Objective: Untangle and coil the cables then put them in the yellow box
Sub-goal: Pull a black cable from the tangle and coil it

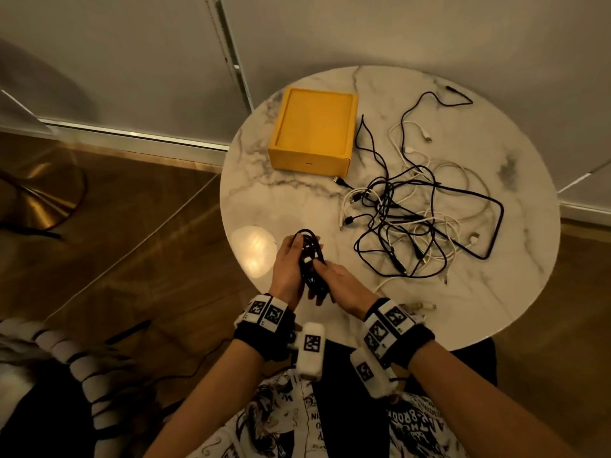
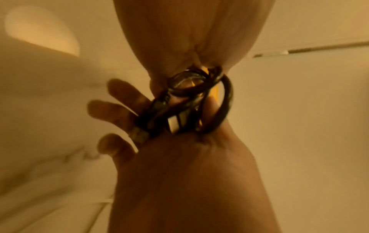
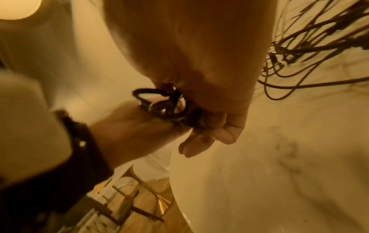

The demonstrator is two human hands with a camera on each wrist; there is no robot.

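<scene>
A coiled black cable is held over the near left part of the round marble table. My left hand grips the coil's left side, and my right hand pinches its middle from the right. The left wrist view shows the coil between both hands, with a metal plug end sticking out. It also appears in the right wrist view, coil. The yellow box sits at the table's far left, and its inside shows no cables. A tangle of black and white cables covers the right half.
A loose pale cable end lies by the table's near edge beside my right wrist. Past the table's left edge there is wooden floor, a glass panel and a brass stand base. A wall stands close behind the table.
</scene>
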